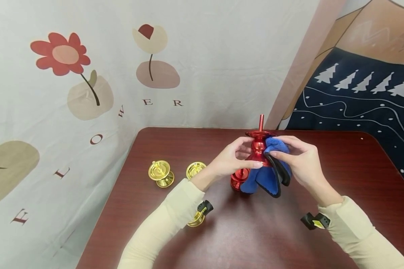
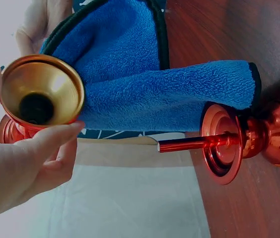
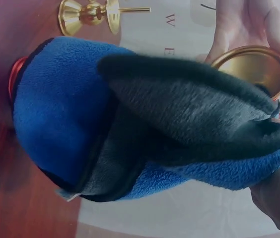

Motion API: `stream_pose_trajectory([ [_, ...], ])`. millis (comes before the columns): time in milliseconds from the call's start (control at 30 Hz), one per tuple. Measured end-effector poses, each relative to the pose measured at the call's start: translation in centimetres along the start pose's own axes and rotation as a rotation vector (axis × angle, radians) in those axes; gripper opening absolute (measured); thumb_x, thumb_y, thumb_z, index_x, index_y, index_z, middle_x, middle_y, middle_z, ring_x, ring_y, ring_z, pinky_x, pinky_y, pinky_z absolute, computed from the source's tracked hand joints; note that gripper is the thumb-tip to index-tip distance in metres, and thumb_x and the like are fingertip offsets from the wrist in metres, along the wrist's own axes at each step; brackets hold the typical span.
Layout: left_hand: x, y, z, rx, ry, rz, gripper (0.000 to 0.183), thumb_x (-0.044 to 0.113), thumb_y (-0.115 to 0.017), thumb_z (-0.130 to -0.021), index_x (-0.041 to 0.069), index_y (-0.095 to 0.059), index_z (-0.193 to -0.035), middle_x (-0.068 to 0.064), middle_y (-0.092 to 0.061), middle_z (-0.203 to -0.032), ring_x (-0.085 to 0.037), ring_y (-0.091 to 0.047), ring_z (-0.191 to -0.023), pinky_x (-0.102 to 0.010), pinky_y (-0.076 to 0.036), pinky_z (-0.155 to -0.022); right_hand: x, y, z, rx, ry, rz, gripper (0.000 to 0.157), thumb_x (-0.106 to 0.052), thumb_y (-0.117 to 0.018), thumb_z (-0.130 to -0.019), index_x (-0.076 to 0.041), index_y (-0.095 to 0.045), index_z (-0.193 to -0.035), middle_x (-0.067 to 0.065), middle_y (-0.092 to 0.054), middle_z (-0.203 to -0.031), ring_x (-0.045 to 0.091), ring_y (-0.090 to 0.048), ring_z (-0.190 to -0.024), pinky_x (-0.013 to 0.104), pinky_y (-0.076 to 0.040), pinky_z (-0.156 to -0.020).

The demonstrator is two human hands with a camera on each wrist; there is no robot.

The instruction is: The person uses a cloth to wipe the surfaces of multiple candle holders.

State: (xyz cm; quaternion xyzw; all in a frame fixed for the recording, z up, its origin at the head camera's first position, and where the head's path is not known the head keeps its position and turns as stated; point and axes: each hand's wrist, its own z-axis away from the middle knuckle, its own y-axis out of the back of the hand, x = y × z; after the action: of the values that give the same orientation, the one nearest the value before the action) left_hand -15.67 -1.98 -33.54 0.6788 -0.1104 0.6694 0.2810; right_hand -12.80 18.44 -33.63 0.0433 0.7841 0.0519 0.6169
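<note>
My left hand (image 1: 226, 158) holds a shiny red candlestick (image 1: 258, 146) above the table, its thin stem pointing up. The hollow gold-coloured underside (image 2: 58, 84) of its base shows in the left wrist view, with thumb and fingers around the rim. A blue towel (image 1: 267, 181) with a dark edge and grey reverse is pinched in my right hand (image 1: 304, 158), against the candlestick's right side. Loose folds of the towel (image 3: 55, 114) hang down and fill much of the right wrist view. Behind them, a second red candlestick (image 2: 222, 153) stands on the table, partly covered in the head view.
Gold candlesticks stand on the left half of the table (image 1: 128, 209): one at far left (image 1: 159, 170), one (image 1: 195, 169) behind my left forearm, and one (image 1: 196, 220) mostly hidden under the sleeve. A printed curtain (image 1: 222, 74) hangs along the table's back edge.
</note>
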Motion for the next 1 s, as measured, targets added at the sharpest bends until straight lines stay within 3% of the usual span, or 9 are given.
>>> stream_pose_trajectory([
  [233, 0.2, -0.2, -0.3, 0.079, 0.031, -0.193, 0.068, 0.023, -0.078, -0.073, 0.012, -0.045, -0.131, -0.005, -0.058, -0.106, -0.017, -0.056, -0.097, -0.025, -0.046, -0.084, -0.8, -0.3, -0.1, -0.014, 0.103, 0.305, 0.034, -0.01, -0.07, -0.08, -0.004, -0.064, -0.112, 0.003, -0.059, -0.107, 0.011, -0.055, -0.094, 0.017, -0.048, -0.077],
  [433, 0.4, 0.0, -0.4, 0.064, 0.025, -0.205, 0.069, 0.015, -0.077, -0.073, 0.006, -0.043, -0.133, -0.01, -0.06, -0.106, -0.02, -0.058, -0.098, -0.025, -0.046, -0.086, -1.0, -0.2, -0.3, -0.059, 0.096, 0.352, 0.032, -0.012, -0.071, -0.08, -0.005, -0.065, -0.11, 0.004, -0.058, -0.105, 0.013, -0.054, -0.093, 0.018, -0.048, -0.077],
  [633, 0.0, 0.7, -0.3, -0.022, 0.012, -0.037, 0.067, 0.007, -0.072, -0.078, 0.004, -0.039, -0.135, -0.014, -0.056, -0.112, -0.021, -0.056, -0.102, -0.025, -0.046, -0.086, -0.4, 0.4, -0.6, -0.07, 0.013, 0.228, 0.033, -0.014, -0.07, -0.081, -0.005, -0.063, -0.112, 0.002, -0.06, -0.105, 0.013, -0.058, -0.093, 0.018, -0.049, -0.076],
  [833, -0.6, 1.2, -0.2, -0.124, 0.002, 0.172, 0.065, -0.003, -0.064, -0.082, 0.003, -0.032, -0.138, -0.02, -0.051, -0.12, -0.024, -0.053, -0.109, -0.028, -0.046, -0.088, 0.5, 0.7, -0.7, -0.083, -0.054, 0.009, 0.035, -0.009, -0.068, -0.081, -0.004, -0.06, -0.115, 0.003, -0.06, -0.106, 0.014, -0.06, -0.094, 0.021, -0.049, -0.076],
  [1000, -0.7, 1.3, -0.2, -0.14, 0.021, 0.231, 0.064, -0.004, -0.062, -0.081, 0.004, -0.033, -0.137, -0.019, -0.05, -0.124, -0.025, -0.051, -0.111, -0.031, -0.045, -0.089, 1.0, 0.6, -0.8, -0.095, -0.055, -0.115, 0.034, -0.002, -0.068, -0.08, -0.002, -0.06, -0.113, 0.006, -0.06, -0.104, 0.018, -0.059, -0.093, 0.021, -0.049, -0.076],
])
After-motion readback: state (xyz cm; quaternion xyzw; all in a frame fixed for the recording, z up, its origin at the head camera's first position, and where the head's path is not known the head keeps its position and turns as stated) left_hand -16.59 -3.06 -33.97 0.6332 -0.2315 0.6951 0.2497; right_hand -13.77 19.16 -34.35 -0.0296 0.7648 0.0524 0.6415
